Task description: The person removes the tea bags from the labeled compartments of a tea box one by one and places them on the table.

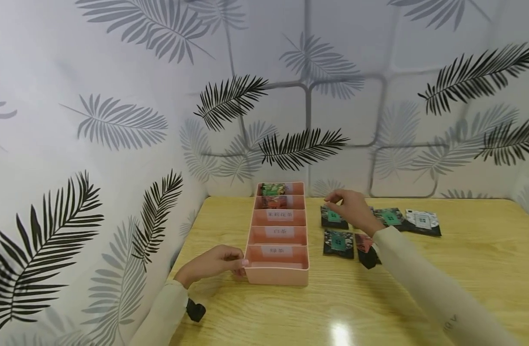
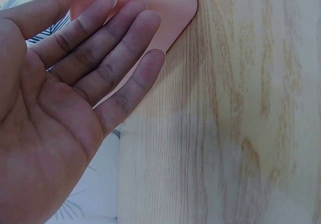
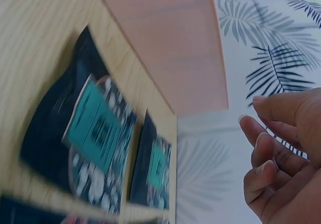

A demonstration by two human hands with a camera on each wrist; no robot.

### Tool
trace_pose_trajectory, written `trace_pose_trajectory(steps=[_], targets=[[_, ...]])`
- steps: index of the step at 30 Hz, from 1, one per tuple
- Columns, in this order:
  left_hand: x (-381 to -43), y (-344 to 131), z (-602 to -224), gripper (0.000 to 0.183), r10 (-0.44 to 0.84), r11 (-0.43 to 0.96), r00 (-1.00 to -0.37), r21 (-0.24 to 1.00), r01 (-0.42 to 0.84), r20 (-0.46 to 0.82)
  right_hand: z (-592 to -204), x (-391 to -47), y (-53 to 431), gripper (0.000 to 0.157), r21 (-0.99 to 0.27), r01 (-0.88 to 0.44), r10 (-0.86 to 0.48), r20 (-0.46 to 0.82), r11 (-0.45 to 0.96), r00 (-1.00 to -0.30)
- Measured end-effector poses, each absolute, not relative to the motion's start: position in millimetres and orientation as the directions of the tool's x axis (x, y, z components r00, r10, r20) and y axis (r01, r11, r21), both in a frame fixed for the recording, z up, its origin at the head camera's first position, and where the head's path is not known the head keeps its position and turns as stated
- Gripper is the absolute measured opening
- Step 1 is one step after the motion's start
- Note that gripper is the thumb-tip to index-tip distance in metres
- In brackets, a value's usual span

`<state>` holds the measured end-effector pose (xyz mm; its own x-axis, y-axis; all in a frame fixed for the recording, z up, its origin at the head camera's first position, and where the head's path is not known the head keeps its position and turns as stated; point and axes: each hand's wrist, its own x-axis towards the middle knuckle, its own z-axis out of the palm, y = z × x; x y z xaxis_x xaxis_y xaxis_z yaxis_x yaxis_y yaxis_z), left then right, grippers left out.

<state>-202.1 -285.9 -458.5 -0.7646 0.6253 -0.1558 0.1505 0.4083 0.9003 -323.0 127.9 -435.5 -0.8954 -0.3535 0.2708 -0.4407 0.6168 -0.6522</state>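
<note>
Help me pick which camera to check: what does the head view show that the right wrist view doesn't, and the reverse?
Only head: the left hand, packets inside the tray, and the white-label packet on the table.

Only right wrist: the palm side of the right hand and the tray's long outer wall.

Both: right hand, tray, green-label packets, table, leaf-print backdrop.

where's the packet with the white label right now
In the head view, the white-labelled packet lies on the wooden table at the right end of the far row, beside a green-labelled packet.
</note>
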Motion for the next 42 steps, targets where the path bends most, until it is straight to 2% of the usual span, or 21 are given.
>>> trace_pose_trajectory(steps=[19,31,36,42], targets=[[-202.3,-289.2,-460.2,0.031,0.634,0.392,-0.759,0.908,0.149,-0.149,-434.3,-341.2,49.1,0.019,-0.671,-0.495,-0.421,0.288,0.552,-0.860],[-206.3,-289.9,-461.7,0.029,0.656,0.373,-0.744,0.911,0.176,-0.125,-432.9,-351.4,18.1,0.019,-0.664,-0.457,-0.439,0.210,0.592,-0.874],[-206.0,-289.2,-462.3,0.030,0.658,0.365,-0.744,0.914,0.174,-0.121,-434.4,-355.1,12.8,0.025,-0.678,-0.380,-0.399,0.138,0.629,-0.907],[-204.8,-291.1,-459.9,0.031,0.654,0.369,-0.747,0.913,0.175,-0.121,-438.4,-362.5,7.5,0.036,-0.720,-0.344,-0.384,0.117,0.602,-0.916]])
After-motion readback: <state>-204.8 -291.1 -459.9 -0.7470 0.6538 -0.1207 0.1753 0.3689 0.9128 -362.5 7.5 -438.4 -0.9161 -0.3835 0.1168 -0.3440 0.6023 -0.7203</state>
